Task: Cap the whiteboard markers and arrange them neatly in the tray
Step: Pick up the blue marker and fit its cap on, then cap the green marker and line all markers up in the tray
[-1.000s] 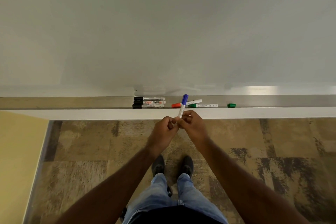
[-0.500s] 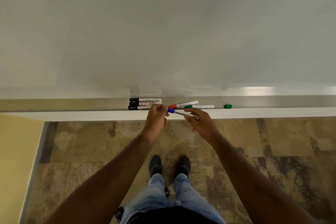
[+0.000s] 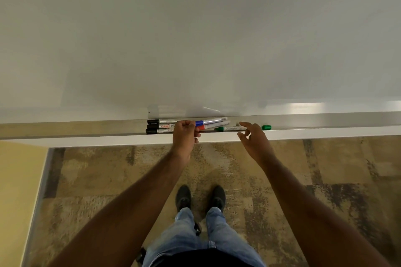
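My left hand (image 3: 184,136) pinches the capped end of the blue marker (image 3: 211,121) and holds it level over the metal tray (image 3: 325,119), just above the red marker (image 3: 214,125). Three black-capped markers (image 3: 159,126) lie stacked in a neat row at the left, partly hidden by my left hand. The green marker (image 3: 231,129) lies in the tray with no cap on it. Its loose green cap (image 3: 266,127) rests farther right. My right hand (image 3: 253,140) hovers open over the green marker's right end, fingers spread, holding nothing.
The whiteboard (image 3: 195,39) rises behind the tray. A white ledge (image 3: 325,133) runs along the tray's front edge. Patterned carpet (image 3: 108,180) lies below, with my shoes (image 3: 200,198) on it. A yellow wall (image 3: 17,191) stands at the left.
The blue marker went from upright in both hands to level over the tray. My right hand let go of it and moved right toward the green marker.
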A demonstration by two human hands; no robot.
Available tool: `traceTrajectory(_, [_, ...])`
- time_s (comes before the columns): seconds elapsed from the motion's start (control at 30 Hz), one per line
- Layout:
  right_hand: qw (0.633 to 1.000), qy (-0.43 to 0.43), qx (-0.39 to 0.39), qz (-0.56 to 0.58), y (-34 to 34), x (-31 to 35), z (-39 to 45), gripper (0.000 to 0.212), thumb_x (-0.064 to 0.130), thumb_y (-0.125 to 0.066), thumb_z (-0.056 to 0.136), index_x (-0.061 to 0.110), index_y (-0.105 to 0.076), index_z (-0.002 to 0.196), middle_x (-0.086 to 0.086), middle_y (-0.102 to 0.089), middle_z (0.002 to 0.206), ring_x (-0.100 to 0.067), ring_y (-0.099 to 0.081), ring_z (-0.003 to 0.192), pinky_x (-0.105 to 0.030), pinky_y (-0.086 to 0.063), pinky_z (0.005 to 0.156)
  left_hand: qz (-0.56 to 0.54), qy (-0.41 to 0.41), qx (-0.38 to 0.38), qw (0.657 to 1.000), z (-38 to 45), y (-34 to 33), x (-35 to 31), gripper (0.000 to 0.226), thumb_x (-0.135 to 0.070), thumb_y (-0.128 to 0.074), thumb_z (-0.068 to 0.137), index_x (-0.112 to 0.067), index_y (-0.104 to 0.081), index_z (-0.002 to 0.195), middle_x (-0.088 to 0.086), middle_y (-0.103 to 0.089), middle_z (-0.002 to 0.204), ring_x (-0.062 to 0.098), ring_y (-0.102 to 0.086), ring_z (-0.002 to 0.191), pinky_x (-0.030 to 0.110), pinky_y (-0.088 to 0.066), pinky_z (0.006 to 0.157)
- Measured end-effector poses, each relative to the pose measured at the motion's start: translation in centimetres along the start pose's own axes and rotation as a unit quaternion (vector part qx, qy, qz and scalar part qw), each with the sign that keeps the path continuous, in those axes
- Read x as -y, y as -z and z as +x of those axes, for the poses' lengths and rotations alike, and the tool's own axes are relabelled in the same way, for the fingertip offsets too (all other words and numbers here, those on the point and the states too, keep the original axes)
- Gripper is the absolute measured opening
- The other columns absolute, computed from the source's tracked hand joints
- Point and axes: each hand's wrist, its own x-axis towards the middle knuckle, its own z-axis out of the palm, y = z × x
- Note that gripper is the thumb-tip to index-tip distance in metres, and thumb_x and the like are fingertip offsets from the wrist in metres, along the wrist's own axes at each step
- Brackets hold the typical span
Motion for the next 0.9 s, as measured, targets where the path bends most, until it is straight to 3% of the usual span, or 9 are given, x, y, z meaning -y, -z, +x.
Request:
traceTrajectory(0.1, [0.995,0.036,0.022,-0.085,0.3,-0.5,0.4,0.042,0.026,-0.065,0.102,0.027,-0.059,0.143,-0.002,-0.059,0.122,-0.008,-0.057,0.097,-0.025,-0.052,0.079,0.011,0.0,-0.004,1.0,0.1,0.1,0.2,0.01,-0.015,-0.055,0.108,-0.012,-0.06,0.116,0.008,-0.074,0.091,0.012,-0.068,0.064,0.026,-0.053,0.051])
traceTrajectory(0.3, [0.985,0.047,0.0,-0.163,0.8,-0.2,0.7,0.036,0.029,-0.067,0.1,0.03,-0.059,0.135,-0.002,-0.063,0.122,-0.017,-0.068,0.097,-0.033,-0.06,0.073,0.045,0.004,-0.005,0.999,-0.1,0.5,0.1,0.024,-0.009,-0.062,0.104,-0.014,-0.055,0.126,0.008,-0.073,0.101,0.016,-0.072,0.07,0.023,-0.053,0.047])
traceTrajectory(0.43, [0.98,0.048,-0.004,-0.191,1.2,0.1,1.1,0.028,0.027,-0.069,0.099,0.029,-0.061,0.126,-0.002,-0.061,0.113,-0.022,-0.068,0.093,-0.034,-0.058,0.068,0.099,-0.017,0.007,0.995,-0.7,1.0,0.6,0.024,-0.01,-0.065,0.102,-0.019,-0.057,0.123,0.004,-0.071,0.107,0.015,-0.071,0.074,0.019,-0.052,0.05])
traceTrajectory(0.53, [0.977,0.061,0.003,-0.205,1.7,0.3,1.5,0.023,0.027,-0.069,0.098,0.027,-0.064,0.121,-0.002,-0.061,0.11,-0.022,-0.065,0.092,-0.034,-0.057,0.068,0.111,-0.03,0.021,0.993,-1.1,1.4,1.5,0.016,-0.01,-0.063,0.103,-0.019,-0.059,0.116,0.008,-0.071,0.102,0.012,-0.065,0.065,0.018,-0.049,0.047])
traceTrajectory(0.7, [0.985,0.09,0.014,-0.149,1.7,0.2,0.5,0.019,0.027,-0.07,0.098,0.025,-0.066,0.117,0.004,-0.061,0.107,-0.014,-0.063,0.087,-0.028,-0.055,0.068,0.15,-0.046,0.064,0.985,-2.3,1.8,2.8,0.017,-0.017,-0.064,0.105,-0.018,-0.061,0.121,0.011,-0.072,0.091,0.014,-0.062,0.067,0.022,-0.049,0.053])
traceTrajectory(0.77, [0.991,0.096,0.047,-0.086,1.2,0.4,-0.4,0.017,0.027,-0.069,0.099,0.025,-0.064,0.116,0.01,-0.059,0.104,-0.008,-0.062,0.083,-0.021,-0.052,0.067,0.139,-0.026,0.103,0.984,-3.0,1.7,3.0,0.024,-0.022,-0.068,0.103,-0.019,-0.062,0.126,0.012,-0.075,0.095,0.019,-0.065,0.074,0.024,-0.052,0.057])
traceTrajectory(0.9, [0.986,0.106,0.12,-0.035,-0.9,0.7,-2.7,0.015,0.033,-0.065,0.1,0.035,-0.06,0.114,0.022,-0.053,0.095,0.0,-0.058,0.079,-0.012,-0.042,0.063,0.101,0.006,0.152,0.983,-4.1,0.8,3.4,0.029,-0.027,-0.073,0.1,-0.025,-0.068,0.128,0.005,-0.077,0.106,0.011,-0.07,0.081,0.017,-0.054,0.057])
